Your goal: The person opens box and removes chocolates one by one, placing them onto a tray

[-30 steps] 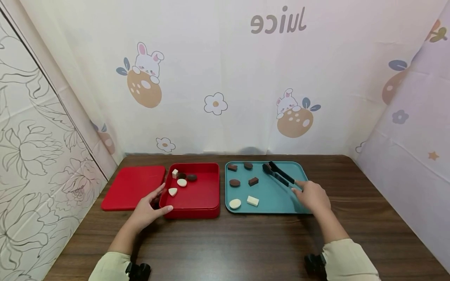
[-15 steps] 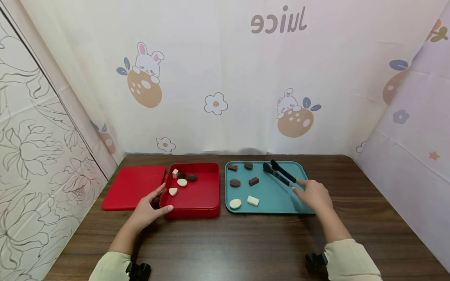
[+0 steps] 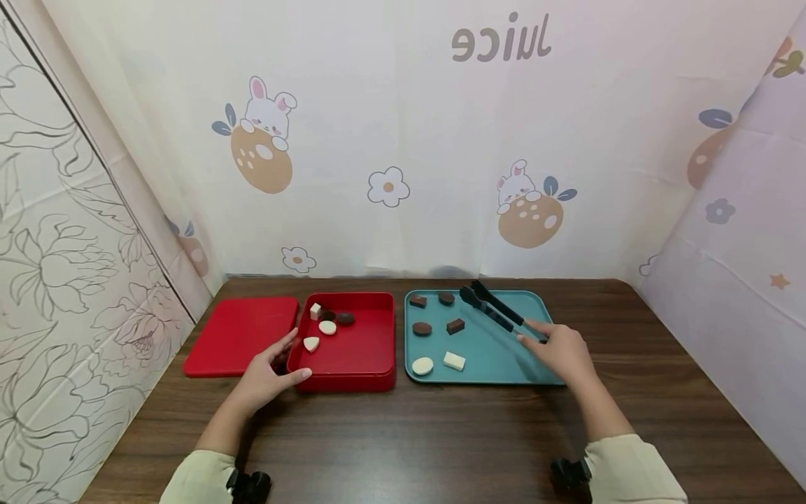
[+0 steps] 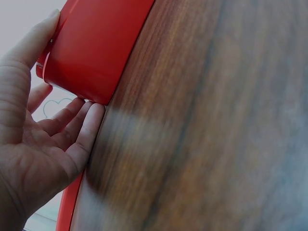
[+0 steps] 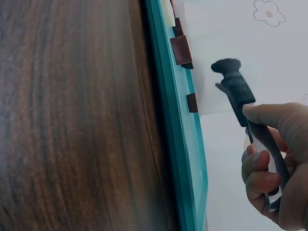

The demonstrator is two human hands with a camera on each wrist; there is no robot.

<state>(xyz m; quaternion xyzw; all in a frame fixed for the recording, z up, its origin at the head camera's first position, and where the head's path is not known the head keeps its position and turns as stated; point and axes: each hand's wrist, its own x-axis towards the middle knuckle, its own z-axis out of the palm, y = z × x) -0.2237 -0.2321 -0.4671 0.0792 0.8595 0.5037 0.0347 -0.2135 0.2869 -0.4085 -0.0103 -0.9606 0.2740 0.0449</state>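
At its left front corner the red box (image 3: 362, 350) is held by my left hand (image 3: 263, 381), thumb on the front wall and fingers along the side. Inside, at the box's left, lie several chocolate-like pieces, among them a white oval (image 3: 327, 327) and a dark oval (image 3: 344, 318). My right hand (image 3: 562, 353) grips a pair of black-tipped tongs (image 3: 500, 303), which hang over the teal tray (image 3: 504, 364). Their tips are apart with nothing between them, near a dark oval piece (image 3: 446, 299). On the tray, a dark block (image 3: 455, 326) and a white block (image 3: 454, 360) lie among others.
A flat red lid (image 3: 245, 336) lies left of the box. The tray stands just right of the box, a narrow gap between them. Behind the wooden table (image 3: 409, 441) hangs a printed curtain (image 3: 390, 105). Dark pieces (image 5: 181, 50) show along the tray in the right wrist view.
The tongs have moved a little left and up over the tray, toward the dark oval piece at the back. My left hand and the box have stayed put.
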